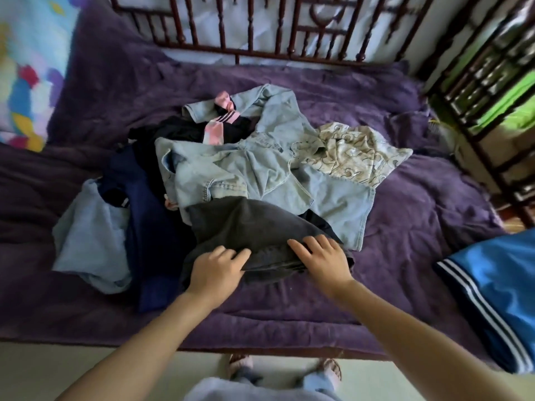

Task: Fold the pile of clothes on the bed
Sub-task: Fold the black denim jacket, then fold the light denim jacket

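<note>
Purple blanket [405,227] covers the bed, with one dark wooden rail [223,24] along the far side. At far left lies one multicoloured cloth [26,82]. One loose pile [231,169] of unfolded clothes sits mid-bed, with at least six pieces visible. From left these are: a pale blue cloth [89,235], crumpled and spread flat; a navy piece [150,227] partly over it; a black piece [185,131] with pink, dark-striped trim, farther back; a denim shirt [246,175], faded and rumpled, across the centre; a grey garment [246,224] on the near side, overlapping the denim; and a cream piece [353,151] with a swirl pattern at the right. Two bare hands lie on the near edge of the grey garment. The left hand [215,267] has its fingers curled into the fabric with the thumb pressed alongside, bunching it. The right hand [321,256] lies palm down, fingers straight and slightly apart. Two slippered feet [330,369] stand on the floor below the bed edge. At right, apart from the pile, lies one bright blue garment [498,285] with white stripes. One dark lattice [486,68] stands at far right.
</note>
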Demonstrator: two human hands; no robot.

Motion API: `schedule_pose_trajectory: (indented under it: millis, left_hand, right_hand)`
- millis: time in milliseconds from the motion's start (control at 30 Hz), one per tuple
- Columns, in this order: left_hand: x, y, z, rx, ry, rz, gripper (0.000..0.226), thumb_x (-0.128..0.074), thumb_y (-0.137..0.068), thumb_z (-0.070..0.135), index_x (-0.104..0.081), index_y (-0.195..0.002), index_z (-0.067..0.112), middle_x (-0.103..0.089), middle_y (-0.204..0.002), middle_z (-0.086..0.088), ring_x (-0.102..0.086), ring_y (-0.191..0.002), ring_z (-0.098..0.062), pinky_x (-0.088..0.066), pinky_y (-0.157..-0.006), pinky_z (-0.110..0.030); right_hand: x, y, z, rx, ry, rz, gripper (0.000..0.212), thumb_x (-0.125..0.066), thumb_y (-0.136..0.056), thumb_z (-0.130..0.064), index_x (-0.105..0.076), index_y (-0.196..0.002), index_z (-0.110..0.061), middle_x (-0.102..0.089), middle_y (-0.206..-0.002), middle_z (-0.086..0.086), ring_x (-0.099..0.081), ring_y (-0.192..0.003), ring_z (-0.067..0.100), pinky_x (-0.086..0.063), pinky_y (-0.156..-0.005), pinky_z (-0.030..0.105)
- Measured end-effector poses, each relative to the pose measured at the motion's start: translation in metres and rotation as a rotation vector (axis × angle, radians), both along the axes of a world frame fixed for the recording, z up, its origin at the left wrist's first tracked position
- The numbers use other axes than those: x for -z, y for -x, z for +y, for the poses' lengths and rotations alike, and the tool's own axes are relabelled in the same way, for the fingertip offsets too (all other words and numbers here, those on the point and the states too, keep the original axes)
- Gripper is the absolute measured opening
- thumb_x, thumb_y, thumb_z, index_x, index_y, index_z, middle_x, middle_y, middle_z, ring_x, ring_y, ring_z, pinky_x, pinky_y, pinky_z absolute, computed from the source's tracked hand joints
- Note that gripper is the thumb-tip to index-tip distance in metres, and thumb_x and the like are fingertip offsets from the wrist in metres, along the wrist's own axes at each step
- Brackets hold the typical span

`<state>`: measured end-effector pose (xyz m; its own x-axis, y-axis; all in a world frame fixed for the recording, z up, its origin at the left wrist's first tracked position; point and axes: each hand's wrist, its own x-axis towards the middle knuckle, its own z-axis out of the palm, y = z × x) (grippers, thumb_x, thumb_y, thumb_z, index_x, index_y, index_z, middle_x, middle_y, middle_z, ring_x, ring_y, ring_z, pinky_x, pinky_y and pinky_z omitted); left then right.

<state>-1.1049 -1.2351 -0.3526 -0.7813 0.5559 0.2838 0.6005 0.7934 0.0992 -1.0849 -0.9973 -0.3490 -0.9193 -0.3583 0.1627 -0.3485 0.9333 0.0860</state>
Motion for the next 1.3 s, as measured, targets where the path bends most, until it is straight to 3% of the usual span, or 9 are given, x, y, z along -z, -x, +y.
schedule_pose_trajectory:
  millis: [333,500,700,767,833,900,1033,1167,1300]
  left_hand:
    - [-0.133,0.072,0.158,0.274,-0.058,0.26,0.042,-0.09,-0.039,0.009,-0.075,-0.078,0.015,-0.064,-0.055,0.0,-0.062,-0.049,-0.021,-0.043,-0.036,-0.023]
    - [-0.169,0.069,0.316,0.518,-0.249,0.444,0.033,-0.045,-0.069,0.014,-0.075,-0.081,0.015,-0.068,-0.065,-0.003,-0.064,-0.055,-0.024,-0.047,-0.041,-0.026]
    - [-0.128,0.032,0.48,0.746,-0.372,0.335,0.048,-0.045,-0.072,0.014,-0.051,-0.118,0.024,-0.069,-0.107,-0.01,-0.06,-0.099,-0.025,-0.045,-0.086,-0.036]
    - [-0.09,0.012,0.516,0.723,-0.034,0.06,0.056,-0.045,-0.083,0.024,-0.035,-0.138,0.029,-0.053,-0.135,-0.013,-0.048,-0.125,-0.028,-0.036,-0.104,-0.04]
    - [-0.056,-0.009,0.535,0.6,0.374,-0.304,0.066,-0.043,-0.095,0.034,-0.006,-0.149,0.032,-0.012,-0.157,-0.013,-0.01,-0.144,-0.03,-0.014,-0.115,-0.043]
    - [-0.031,-0.027,0.544,0.536,0.558,-0.509,0.076,-0.045,-0.096,0.036,0.008,-0.149,0.031,0.006,-0.157,-0.015,0.005,-0.145,-0.031,-0.007,-0.116,-0.045]
    - [-0.02,-0.024,0.542,0.499,0.551,-0.534,0.075,-0.044,-0.095,0.036,0.008,-0.149,0.03,0.0,-0.157,-0.014,0.0,-0.145,-0.03,-0.012,-0.116,-0.043]
    - [-0.023,0.002,0.522,0.355,0.494,-0.554,0.073,-0.043,-0.095,0.038,0.004,-0.15,0.028,-0.007,-0.157,-0.013,-0.007,-0.144,-0.03,-0.02,-0.112,-0.043]
    - [-0.026,0.024,0.494,0.223,0.459,-0.577,0.072,-0.043,-0.095,0.038,0.003,-0.15,0.028,-0.011,-0.156,-0.011,-0.01,-0.143,-0.029,-0.022,-0.112,-0.042]
  right_hand:
    - [-0.107,-0.006,0.141,0.273,0.158,0.17,0.075,-0.085,-0.029,-0.017,-0.065,-0.1,-0.021,-0.063,-0.07,-0.003,-0.064,-0.062,0.022,-0.05,-0.047,0.028]
    - [-0.145,-0.059,0.266,0.489,0.055,0.39,0.071,-0.082,-0.034,-0.015,-0.068,-0.104,-0.016,-0.064,-0.073,0.003,-0.063,-0.065,0.026,-0.049,-0.052,0.029]
    - [-0.135,-0.158,0.354,0.75,-0.243,0.646,0.048,-0.046,-0.065,-0.012,-0.062,-0.11,-0.013,-0.062,-0.076,0.008,-0.057,-0.063,0.027,-0.043,-0.055,0.032]
    - [-0.107,-0.177,0.361,0.846,-0.258,0.405,0.043,-0.061,-0.064,-0.014,-0.069,-0.106,-0.013,-0.062,-0.076,0.012,-0.058,-0.062,0.03,-0.045,-0.051,0.035]
    - [-0.074,-0.19,0.373,0.922,-0.147,-0.143,0.065,-0.078,-0.065,-0.033,-0.059,-0.125,-0.018,-0.059,-0.108,0.024,-0.059,-0.095,0.038,-0.051,-0.072,0.047]
    - [-0.039,-0.209,0.398,1.016,0.028,-0.629,0.071,-0.043,-0.086,-0.061,-0.028,-0.146,-0.026,-0.019,-0.152,0.019,-0.017,-0.14,0.038,-0.021,-0.107,0.059]
    - [-0.013,-0.213,0.423,0.917,0.046,-0.8,0.109,0.013,-0.052,-0.076,-0.017,-0.148,-0.034,0.003,-0.158,0.005,0.008,-0.144,0.033,-0.006,-0.11,0.061]
    - [-0.014,-0.181,0.434,0.941,-0.089,-0.666,0.062,-0.026,-0.093,-0.06,-0.02,-0.148,-0.03,-0.021,-0.15,0.01,-0.023,-0.133,0.037,-0.027,-0.103,0.049]
    - [-0.014,-0.155,0.451,0.89,-0.163,-0.475,0.064,-0.089,-0.047,-0.04,-0.072,-0.105,-0.016,-0.062,-0.112,0.023,-0.061,-0.098,0.041,-0.049,-0.077,0.056]
